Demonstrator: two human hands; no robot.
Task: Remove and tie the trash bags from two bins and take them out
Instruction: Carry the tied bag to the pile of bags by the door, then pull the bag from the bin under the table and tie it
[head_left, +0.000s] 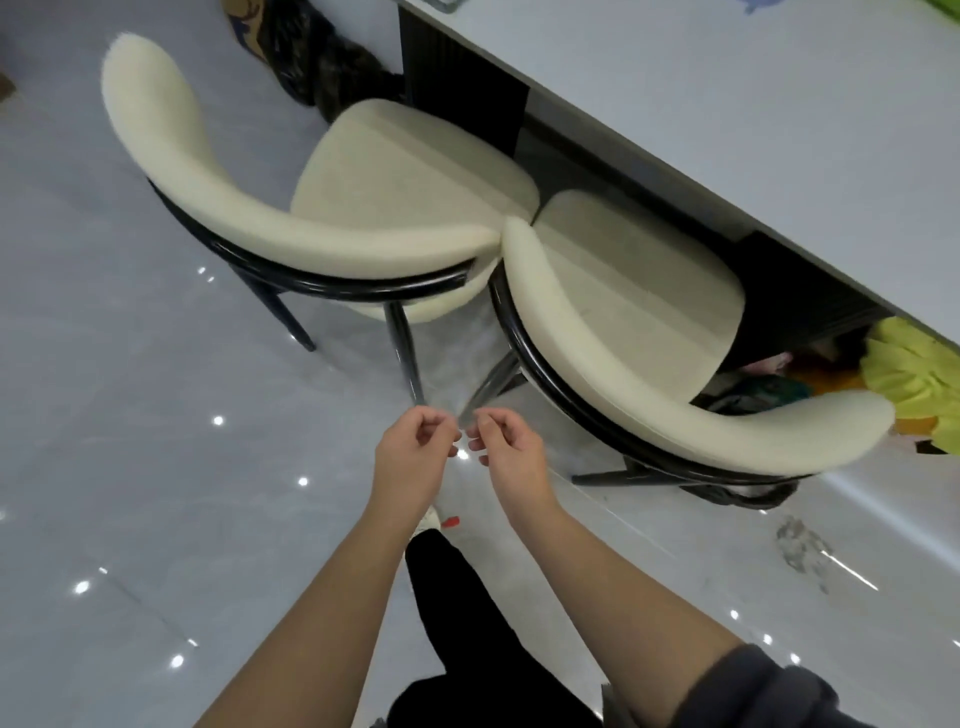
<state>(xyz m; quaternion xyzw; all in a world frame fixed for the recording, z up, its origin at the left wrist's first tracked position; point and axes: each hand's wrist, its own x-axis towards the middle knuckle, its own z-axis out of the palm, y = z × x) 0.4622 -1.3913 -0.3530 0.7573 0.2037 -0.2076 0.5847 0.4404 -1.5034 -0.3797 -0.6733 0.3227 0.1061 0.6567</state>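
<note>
Both hands are raised in front of me over the floor, close together and almost touching. My left hand (415, 452) and my right hand (511, 452) each pinch the edge of a thin clear plastic bag (449, 358). The film stretches from my fingers toward the gap between the two chairs and is hard to make out. A dark filled trash bag (317, 67) lies on the floor at the far end, beside the table's base. Black bag material (737, 496) shows under the right chair. No bin is in view.
Two cream chairs with black frames, one on the left (291, 228) and one on the right (623, 374), stand tucked at a white table (727, 104). Yellow-green and other coloured items (909, 374) lie under the table at right. Glossy grey floor tiles (130, 441) extend to the left.
</note>
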